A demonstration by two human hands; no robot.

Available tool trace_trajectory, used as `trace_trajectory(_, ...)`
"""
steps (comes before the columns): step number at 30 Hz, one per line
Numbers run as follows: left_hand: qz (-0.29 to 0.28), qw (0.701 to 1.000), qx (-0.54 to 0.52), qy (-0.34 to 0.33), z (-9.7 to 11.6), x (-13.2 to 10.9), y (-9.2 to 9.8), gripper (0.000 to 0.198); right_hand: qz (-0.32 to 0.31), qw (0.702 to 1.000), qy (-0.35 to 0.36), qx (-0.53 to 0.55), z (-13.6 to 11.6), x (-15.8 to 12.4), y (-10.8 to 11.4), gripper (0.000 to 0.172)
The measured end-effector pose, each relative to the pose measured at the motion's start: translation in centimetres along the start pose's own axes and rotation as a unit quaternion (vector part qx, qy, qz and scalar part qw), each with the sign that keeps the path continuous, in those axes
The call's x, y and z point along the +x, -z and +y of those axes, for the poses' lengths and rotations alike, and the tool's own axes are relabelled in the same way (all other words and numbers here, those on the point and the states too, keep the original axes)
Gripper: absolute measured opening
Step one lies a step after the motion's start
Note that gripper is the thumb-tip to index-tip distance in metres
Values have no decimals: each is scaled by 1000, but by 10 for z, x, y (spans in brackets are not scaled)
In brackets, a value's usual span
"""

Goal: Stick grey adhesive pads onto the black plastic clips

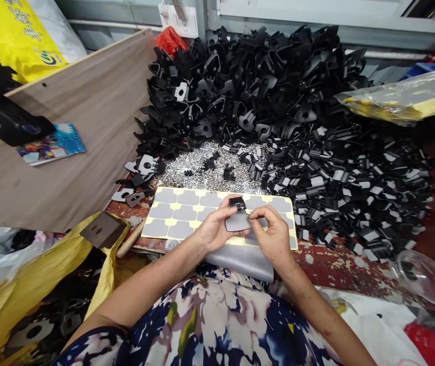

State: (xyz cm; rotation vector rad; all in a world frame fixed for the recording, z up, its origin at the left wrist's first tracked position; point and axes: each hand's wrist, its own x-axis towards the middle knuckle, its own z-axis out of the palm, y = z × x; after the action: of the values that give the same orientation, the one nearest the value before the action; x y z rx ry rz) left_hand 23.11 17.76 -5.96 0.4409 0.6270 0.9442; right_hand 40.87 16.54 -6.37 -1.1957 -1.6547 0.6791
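Note:
My left hand (215, 226) is closed around a small black plastic clip (237, 204), held above the sticker sheet. A grey sticker (237, 222) with rounded corners lies against the clip's lower part. At the sticker's right edge, the thumb and forefinger of my right hand (272, 234) are pinched together. Whether the sticker is fully stuck down I cannot tell. Under both hands is a yellow-backed sheet (202, 237) with rows of the same grey stickers. A plain grey sheet (240, 260) hangs at the table's front edge, by my lap.
Black plastic clip parts (248, 76) are heaped at the back, with loose metal pins (198, 170) before them. Small black-and-grey pieces (339, 188) cover the right side. A wooden board (98, 101) walls the left. A yellow sack (60, 269) and a clear plastic bowl (427, 279) flank me.

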Motion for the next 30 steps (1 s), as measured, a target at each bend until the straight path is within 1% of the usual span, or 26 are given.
trace_trajectory(2, 11, 999, 39, -28, -5, -1, -3, 63, 0, 999, 22, -48, -3, -2, -2, 11)
trace_trajectory(3, 27, 996, 64, -62, -9, 0, -4, 62, 3, 996, 39, -76, -3, -4, -5, 12)
trace_trajectory(4, 50, 989, 90, -105, -14, 1, -5, 59, 7, 992, 63, -105, -2, -6, -8, 15)
trace_trajectory(6, 102, 967, 131, -194, -24, 6, -5, 50, 19, 980, 115, -162, -1, -11, -16, 28)
trace_trajectory(7, 124, 955, 144, -226, -30, 8, -5, 47, 26, 971, 138, -194, 0, -13, -20, 35)
trace_trajectory(8, 139, 947, 151, -245, -34, 10, -4, 46, 33, 960, 155, -230, 1, -15, -23, 41)
trace_trajectory(10, 156, 939, 156, -263, -38, 14, -1, 48, 43, 934, 181, -305, 1, -17, -25, 50)
trace_trajectory(12, 172, 933, 155, -276, -37, 15, 3, 48, 60, 909, 188, -367, 0, -16, -18, 54)
trace_trajectory(13, 177, 932, 153, -276, -34, 15, 4, 49, 71, 903, 176, -385, -1, -14, -13, 57)
trace_trajectory(14, 179, 935, 148, -269, -31, 14, 6, 49, 81, 904, 156, -389, -1, -12, -6, 62)
trace_trajectory(15, 176, 940, 141, -257, -28, 13, 7, 50, 80, 914, 130, -376, -1, -9, 0, 66)
trace_trajectory(16, 167, 946, 135, -241, -24, 11, 7, 51, 63, 932, 104, -342, -1, -7, 5, 66)
trace_trajectory(17, 154, 953, 133, -223, -20, 9, 7, 52, 26, 954, 78, -290, -1, -5, 8, 59)
trace_trajectory(18, 137, 959, 135, -206, -18, 6, 7, 52, -24, 972, 52, -227, -1, -3, 9, 48)
trace_trajectory(19, 120, 965, 138, -189, -15, 3, 5, 52, -74, 982, 31, -169, -1, -2, 8, 37)
trace_trajectory(20, 104, 970, 140, -171, -13, 1, 4, 51, -111, 986, 16, -123, -1, -1, 5, 29)
trace_trajectory(21, 90, 975, 136, -152, -11, -2, 3, 51, -129, 987, 5, -94, -1, -1, 1, 25)
trace_trajectory(22, 76, 981, 124, -132, -10, -5, 2, 52, -127, 989, -3, -79, -2, -1, -3, 22)
trace_trajectory(23, 64, 986, 102, -112, -8, -8, 1, 52, -109, 992, -6, -70, -2, -2, -7, 19)
trace_trajectory(25, 41, 996, 41, -74, -4, -11, 2, 50, -47, 997, -8, -58, -1, -2, -12, 16)
trace_trajectory(27, 32, 998, -15, -48, -2, -14, 5, 45, 0, 998, -3, -55, 0, -3, -15, 13)
trace_trajectory(28, 35, 998, -35, -43, -1, -14, 6, 42, 13, 998, 4, -58, 1, -3, -16, 12)
trace_trajectory(30, 39, 997, -57, -35, -1, -15, 8, 40, 14, 999, 6, -46, 5, -3, -18, 10)
